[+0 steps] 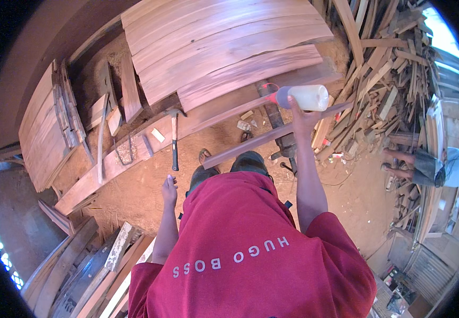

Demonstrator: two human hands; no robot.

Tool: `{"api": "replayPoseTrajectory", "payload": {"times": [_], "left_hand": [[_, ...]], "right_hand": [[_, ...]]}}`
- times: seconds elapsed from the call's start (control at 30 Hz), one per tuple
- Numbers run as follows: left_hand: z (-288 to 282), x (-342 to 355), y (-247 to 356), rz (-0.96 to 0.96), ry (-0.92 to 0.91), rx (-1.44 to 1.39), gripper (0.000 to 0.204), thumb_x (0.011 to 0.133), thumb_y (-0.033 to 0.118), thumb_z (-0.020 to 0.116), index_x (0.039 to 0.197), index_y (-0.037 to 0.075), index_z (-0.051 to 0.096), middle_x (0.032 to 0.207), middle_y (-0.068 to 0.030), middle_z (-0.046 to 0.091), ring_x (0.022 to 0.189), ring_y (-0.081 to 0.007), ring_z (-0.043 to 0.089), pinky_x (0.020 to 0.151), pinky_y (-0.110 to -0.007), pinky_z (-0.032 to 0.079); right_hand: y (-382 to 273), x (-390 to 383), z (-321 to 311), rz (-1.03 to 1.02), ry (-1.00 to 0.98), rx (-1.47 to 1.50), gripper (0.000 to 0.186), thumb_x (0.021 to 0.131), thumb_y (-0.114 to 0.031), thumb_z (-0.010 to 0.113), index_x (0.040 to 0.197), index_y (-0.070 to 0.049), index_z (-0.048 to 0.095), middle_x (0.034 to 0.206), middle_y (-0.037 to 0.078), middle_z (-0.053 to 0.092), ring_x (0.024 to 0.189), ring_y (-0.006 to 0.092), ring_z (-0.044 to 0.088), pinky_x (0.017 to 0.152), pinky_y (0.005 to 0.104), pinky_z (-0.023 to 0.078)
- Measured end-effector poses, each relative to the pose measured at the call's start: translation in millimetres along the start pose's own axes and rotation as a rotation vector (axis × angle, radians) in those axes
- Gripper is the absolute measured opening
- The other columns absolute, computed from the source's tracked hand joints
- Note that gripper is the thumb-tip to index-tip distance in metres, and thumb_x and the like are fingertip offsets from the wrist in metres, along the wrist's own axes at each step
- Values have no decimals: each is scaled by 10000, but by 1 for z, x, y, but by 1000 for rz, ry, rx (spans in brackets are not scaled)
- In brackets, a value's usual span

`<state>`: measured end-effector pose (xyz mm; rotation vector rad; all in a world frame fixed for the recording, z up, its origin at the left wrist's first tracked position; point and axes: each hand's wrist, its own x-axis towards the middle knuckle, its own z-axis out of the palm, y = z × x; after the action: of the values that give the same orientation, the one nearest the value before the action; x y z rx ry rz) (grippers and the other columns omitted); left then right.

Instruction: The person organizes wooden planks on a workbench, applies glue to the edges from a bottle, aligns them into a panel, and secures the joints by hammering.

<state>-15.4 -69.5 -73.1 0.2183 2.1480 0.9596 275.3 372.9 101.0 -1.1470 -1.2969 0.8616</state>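
My right hand (304, 119) is wrapped round a squeeze bottle (310, 97) with pale contents and a red nozzle. Held on its side, the bottle points its nozzle left, over the end of a long wooden board (213, 115). In front of that board a narrow wooden strip (272, 142) slants across a dark metal bar clamp (276, 117). My left hand (170, 190) hangs low at my left side with its fingers curled, and I see nothing in it. Just beyond it, a hammer (174, 135) lies across the board, its dark grip overhanging the edge.
Wide joined panels (224, 42) lie at the far side. Scrap wood (383, 79) is heaped at the right, where another person (431, 165) is. Planks (115, 254) lean at the lower left. A small wood block (158, 134) rests by the hammer. Sandy ground (351, 196) surrounds my feet.
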Motion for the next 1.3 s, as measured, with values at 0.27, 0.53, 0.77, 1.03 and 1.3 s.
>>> {"api": "replayPoseTrajectory", "payload": {"times": [0.27, 0.53, 0.77, 1.03, 1.3], "left_hand": [[27, -6, 19, 20, 15, 0, 567, 1040, 448, 405, 1074, -61, 653, 928, -151, 677, 826, -202, 649, 689, -328, 534], [46, -6, 29, 14, 27, 12, 566, 1040, 441, 412, 1066, -71, 652, 935, -158, 680, 821, -196, 646, 677, -324, 528], [67, -8, 41, -9, 32, -23, 545, 1042, 421, 415, 1082, -69, 649, 975, -166, 682, 881, -215, 654, 700, -340, 532], [86, -20, 54, -37, 35, 12, 583, 1042, 450, 387, 1102, -67, 649, 983, -177, 680, 891, -229, 654, 710, -341, 532], [94, -24, 56, -22, 33, 32, 594, 1044, 459, 376, 1092, -65, 652, 976, -181, 679, 901, -238, 656, 715, -344, 536]], "right_hand": [[20, 43, -33, 20, 13, -49, 675, 733, -107, 871, 1276, 44, 500, 1153, 132, 629, 1027, 200, 627, 895, 330, 523], [6, 73, -48, 4, 79, -20, 678, 732, -108, 876, 1279, 33, 501, 1143, 122, 632, 1024, 183, 618, 915, 321, 501], [40, 110, -86, -38, 83, -104, 753, 714, -117, 889, 1316, 30, 461, 1204, 138, 592, 1071, 204, 598, 935, 333, 506], [62, 146, -113, -53, 121, -47, 841, 696, -83, 895, 1372, 25, 407, 1251, 147, 562, 1112, 218, 582, 955, 352, 504], [57, 174, -125, -51, 173, -43, 823, 699, -78, 890, 1354, 34, 404, 1262, 166, 556, 1098, 221, 598, 943, 358, 511]]}}
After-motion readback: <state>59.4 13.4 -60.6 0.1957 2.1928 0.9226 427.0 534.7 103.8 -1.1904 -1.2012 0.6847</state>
